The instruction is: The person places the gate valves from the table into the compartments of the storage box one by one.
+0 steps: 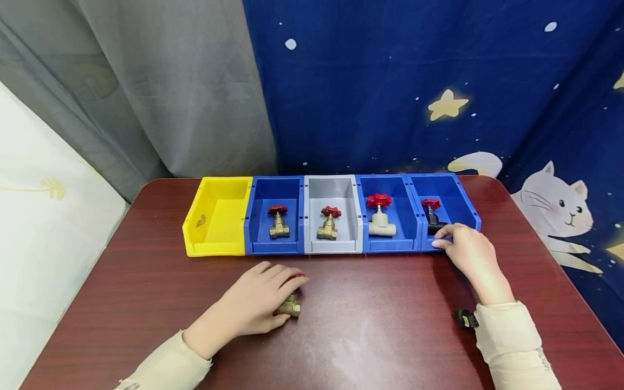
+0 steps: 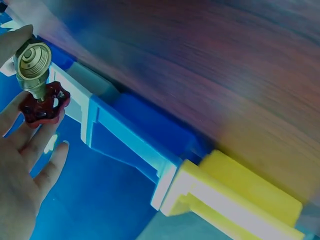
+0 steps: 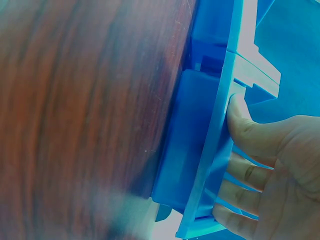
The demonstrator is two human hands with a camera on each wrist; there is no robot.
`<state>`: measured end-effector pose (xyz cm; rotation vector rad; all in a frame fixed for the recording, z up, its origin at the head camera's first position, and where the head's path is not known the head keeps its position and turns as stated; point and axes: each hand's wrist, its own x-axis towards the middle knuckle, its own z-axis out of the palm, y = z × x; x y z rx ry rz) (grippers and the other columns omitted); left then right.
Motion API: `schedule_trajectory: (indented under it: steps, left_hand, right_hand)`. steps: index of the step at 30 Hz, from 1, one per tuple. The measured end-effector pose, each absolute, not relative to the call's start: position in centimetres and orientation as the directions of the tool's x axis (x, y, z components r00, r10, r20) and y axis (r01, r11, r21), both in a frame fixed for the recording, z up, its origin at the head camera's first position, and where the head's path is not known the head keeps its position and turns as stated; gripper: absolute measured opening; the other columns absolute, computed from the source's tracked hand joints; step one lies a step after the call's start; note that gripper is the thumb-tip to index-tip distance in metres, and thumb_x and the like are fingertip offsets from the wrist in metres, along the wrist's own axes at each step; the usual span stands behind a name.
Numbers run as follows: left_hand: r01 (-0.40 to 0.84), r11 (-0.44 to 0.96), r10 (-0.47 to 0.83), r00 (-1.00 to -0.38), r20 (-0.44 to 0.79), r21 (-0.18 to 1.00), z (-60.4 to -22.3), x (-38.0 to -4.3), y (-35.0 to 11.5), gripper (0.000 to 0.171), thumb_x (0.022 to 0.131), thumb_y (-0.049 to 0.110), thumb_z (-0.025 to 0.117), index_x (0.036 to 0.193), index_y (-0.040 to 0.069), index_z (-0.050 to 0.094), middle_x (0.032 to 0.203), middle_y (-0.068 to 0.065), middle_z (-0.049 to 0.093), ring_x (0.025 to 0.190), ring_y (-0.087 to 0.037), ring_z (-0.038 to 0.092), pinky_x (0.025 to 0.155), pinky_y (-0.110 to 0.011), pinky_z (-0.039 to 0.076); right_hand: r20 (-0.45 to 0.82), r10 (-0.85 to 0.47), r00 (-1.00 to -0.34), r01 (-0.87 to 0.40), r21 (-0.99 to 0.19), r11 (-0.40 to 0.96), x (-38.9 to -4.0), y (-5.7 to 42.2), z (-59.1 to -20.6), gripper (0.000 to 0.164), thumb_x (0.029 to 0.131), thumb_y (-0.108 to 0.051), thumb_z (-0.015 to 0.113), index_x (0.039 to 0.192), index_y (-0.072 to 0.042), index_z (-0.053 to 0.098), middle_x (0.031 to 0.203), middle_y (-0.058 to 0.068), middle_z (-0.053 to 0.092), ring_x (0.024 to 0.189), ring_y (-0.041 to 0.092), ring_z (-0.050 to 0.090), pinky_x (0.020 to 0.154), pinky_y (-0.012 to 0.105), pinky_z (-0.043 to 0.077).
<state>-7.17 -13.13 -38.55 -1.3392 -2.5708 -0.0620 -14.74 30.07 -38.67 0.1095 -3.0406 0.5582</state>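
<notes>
In the head view my left hand (image 1: 258,300) holds a brass gate valve (image 1: 291,306) just above the table. The left wrist view shows the valve's threaded opening and dark red handwheel (image 2: 46,106), with thumb and fingers round it. My right hand (image 1: 468,249) reaches over the front lip of the rightmost blue bin (image 1: 448,189). Its fingertips are right at the end of a black valve (image 1: 433,219) with a red handwheel. In the right wrist view the thumb (image 3: 239,112) overlaps the bin's rim; the black valve is hidden there, and I cannot tell whether the fingers pinch it.
Left of that bin stand a blue bin (image 1: 414,238) with a beige valve (image 1: 382,222), a grey bin (image 1: 358,244) and another blue bin (image 1: 251,238), each with a brass valve, and a yellow bin (image 1: 224,211). A dark red-brown table (image 1: 370,303) lies beneath; curtains hang behind.
</notes>
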Motion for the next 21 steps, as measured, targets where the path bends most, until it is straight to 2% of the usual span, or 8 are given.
schedule_trajectory:
  steps: [10,21]
  left_hand:
    - [0.783,0.615,0.780,-0.586,0.220,-0.096,-38.1,-6.5,-15.5,0.068,0.072,0.041,0.084,0.129,0.014,0.059,0.125,-0.001,0.061,0.107,-0.020,0.058,0.085,-0.039,0.048]
    - [0.765,0.638,0.749,-0.588,0.307,-0.091,-38.2,-6.7,-17.6,0.071,0.070,0.040,0.085,0.130,0.011,0.060,0.125,-0.005,0.061,0.107,-0.024,0.059,0.088,-0.041,0.049]
  right_hand:
    - [0.064,-0.064,-0.996,-0.082,-0.351,0.933,-14.8,30.1,-38.6,0.019,0.090,-0.020,0.073,0.100,-0.003,0.072,0.104,0.028,0.067,0.092,0.048,0.061,0.077,0.063,0.048]
    - [0.056,-0.062,-0.996,-0.078,-0.350,0.934,-14.7,30.0,-38.6,0.020,0.090,-0.021,0.074,0.100,-0.004,0.071,0.103,0.027,0.066,0.091,0.048,0.060,0.077,0.063,0.048]
